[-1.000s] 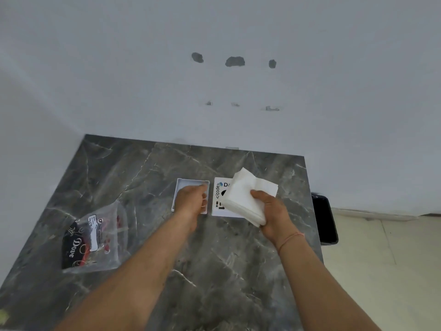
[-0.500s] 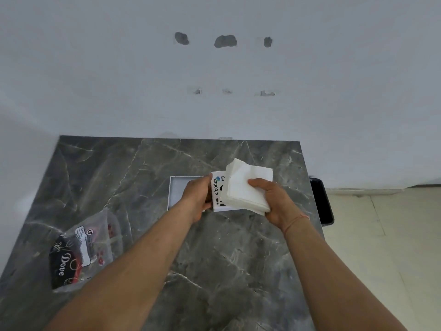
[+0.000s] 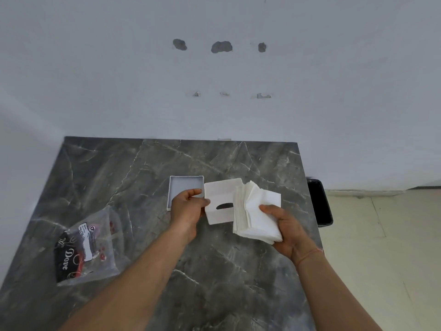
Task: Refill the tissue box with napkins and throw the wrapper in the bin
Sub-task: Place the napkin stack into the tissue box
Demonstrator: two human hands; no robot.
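Observation:
My left hand [image 3: 188,206] grips the left edge of the white tissue box cover [image 3: 219,201], which shows a dark oval slot and sits tilted above the table. The shallow white box base [image 3: 185,186] lies flat on the table just behind my left hand. My right hand [image 3: 284,225] holds a thick stack of white napkins [image 3: 255,211] to the right of the cover, its left edge overlapping the cover. The clear plastic wrapper [image 3: 86,247], printed black and red, lies flat at the table's near left.
The grey marble table [image 3: 214,271] stands against a white wall. A black bin [image 3: 318,201] sits on the floor just past the table's right edge. Cream floor tiles extend to the right.
My left hand moved from the box base to the cover and turned it over, so its slotted white side now faces up. My right hand shifted the napkin stack to the right.

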